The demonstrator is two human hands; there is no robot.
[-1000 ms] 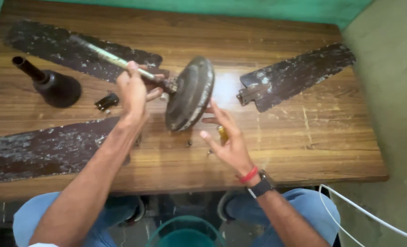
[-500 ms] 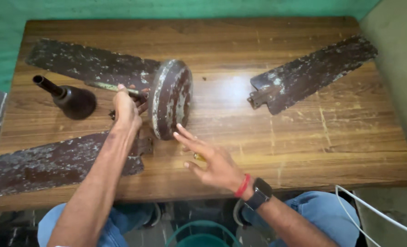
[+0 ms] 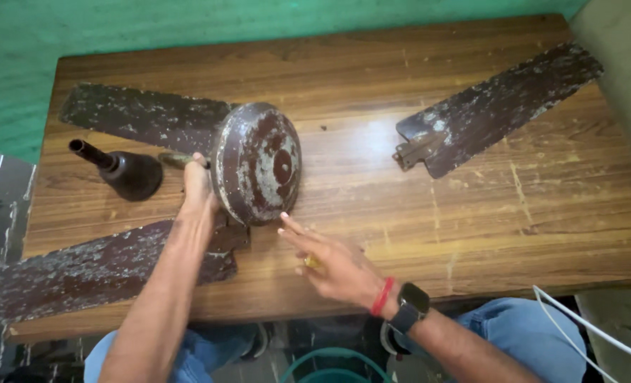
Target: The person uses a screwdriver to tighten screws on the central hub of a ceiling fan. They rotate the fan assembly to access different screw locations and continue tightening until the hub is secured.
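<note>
I see the fan motor (image 3: 257,164) standing on its edge near the middle of the wooden table (image 3: 514,213). It is a round, domed metal housing, dark maroon, with the paint flaked off in pale grey patches and a dark hub at its centre.

My left hand (image 3: 198,186) is closed around the rod behind the motor, propping it up; only a short dull piece of that rod shows past the knuckles. My right hand (image 3: 330,261) lies just below the motor with its fingers spread and straight, the tips close to the rim; I cannot tell whether they touch. Something small and yellowish shows under the palm.

I count three fan blades: one blade (image 3: 141,117) at the back left, one (image 3: 102,273) at the front left under my left forearm, and one (image 3: 496,106) well apart at the right. All are long, flat, brown and badly speckled. One dark bell-shaped canopy cover (image 3: 122,170) lies beside the left hand.
</note>
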